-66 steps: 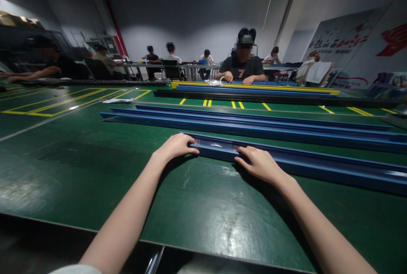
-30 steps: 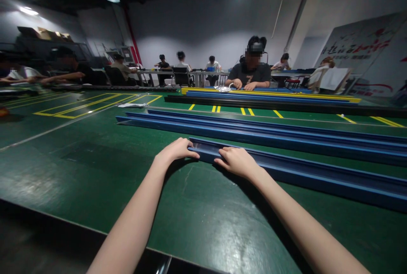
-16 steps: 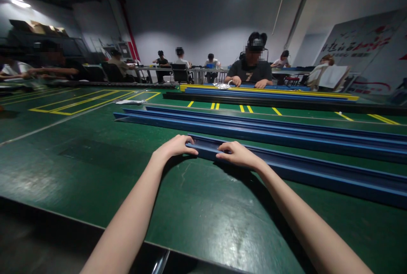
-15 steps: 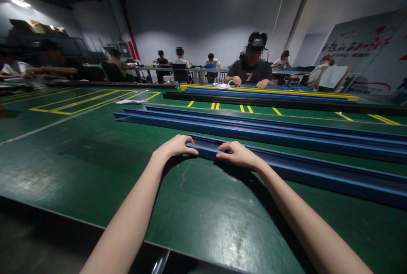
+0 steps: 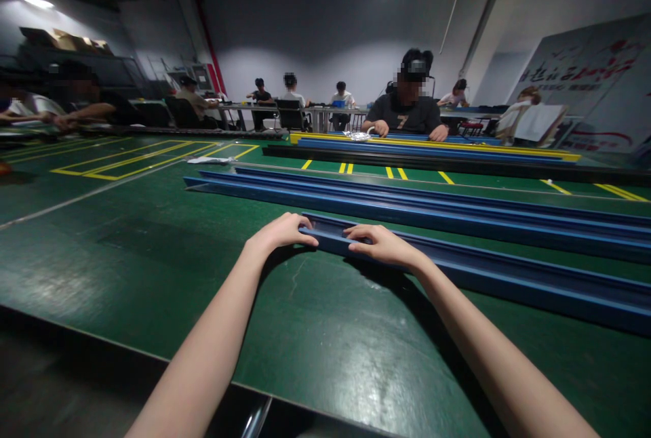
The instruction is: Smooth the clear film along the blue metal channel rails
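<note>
The nearest blue channel bar (image 5: pixel 534 287) lies on the green tabletop, its open side up, running off to the right edge of view. At its left end is my left hand (image 5: pixel 285 230), thumb on the outer front wall and fingers hooked over into the channel. A short way to the right, my right hand (image 5: pixel 379 245) pinches the same front wall, thumb outside and fingertips inside the groove. Both hands rest low, close to the table. Behind this bar lie blue channel bars (image 5: pixel 407 209) side by side, roughly parallel to it.
Farther back are a long black bar (image 5: pixel 407 164) and yellow bars (image 5: pixel 508 151). Yellow tape lines (image 5: pixel 116 168) mark the green table (image 5: pixel 167 289). A seated person (image 5: pixel 407 112) works across the table, with others behind. The table's front edge runs below my forearms.
My right hand's fingers have straightened a little over the channel wall. The view has shifted slightly; the bar and my left hand stay in place.
</note>
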`<state>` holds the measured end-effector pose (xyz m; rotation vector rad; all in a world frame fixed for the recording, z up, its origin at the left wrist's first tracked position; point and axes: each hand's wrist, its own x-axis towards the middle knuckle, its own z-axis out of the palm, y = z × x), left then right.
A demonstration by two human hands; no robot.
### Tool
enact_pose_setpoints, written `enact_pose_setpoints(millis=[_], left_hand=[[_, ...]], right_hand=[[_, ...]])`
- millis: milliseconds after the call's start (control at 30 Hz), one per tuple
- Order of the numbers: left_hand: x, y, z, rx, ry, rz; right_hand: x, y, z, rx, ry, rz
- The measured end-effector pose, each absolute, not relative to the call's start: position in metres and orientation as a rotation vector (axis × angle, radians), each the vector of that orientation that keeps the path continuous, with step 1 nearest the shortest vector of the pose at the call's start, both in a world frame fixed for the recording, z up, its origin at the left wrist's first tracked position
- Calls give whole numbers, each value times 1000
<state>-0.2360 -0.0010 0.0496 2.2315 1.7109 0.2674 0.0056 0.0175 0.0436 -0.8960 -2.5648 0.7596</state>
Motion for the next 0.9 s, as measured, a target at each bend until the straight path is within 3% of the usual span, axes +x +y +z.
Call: enact_pose_setpoints(millis=[267, 400, 900], left_hand=[[-226, -5, 53, 2494, 1692, 212], [-205, -12, 56, 2651, 1668, 92], [-167, -17, 44, 2724, 1600, 184]], right_hand=[[5, 15, 46, -977, -2613, 745], [5, 14, 43, -1002, -2624, 633], [40, -8, 55, -1289, -2815, 169]])
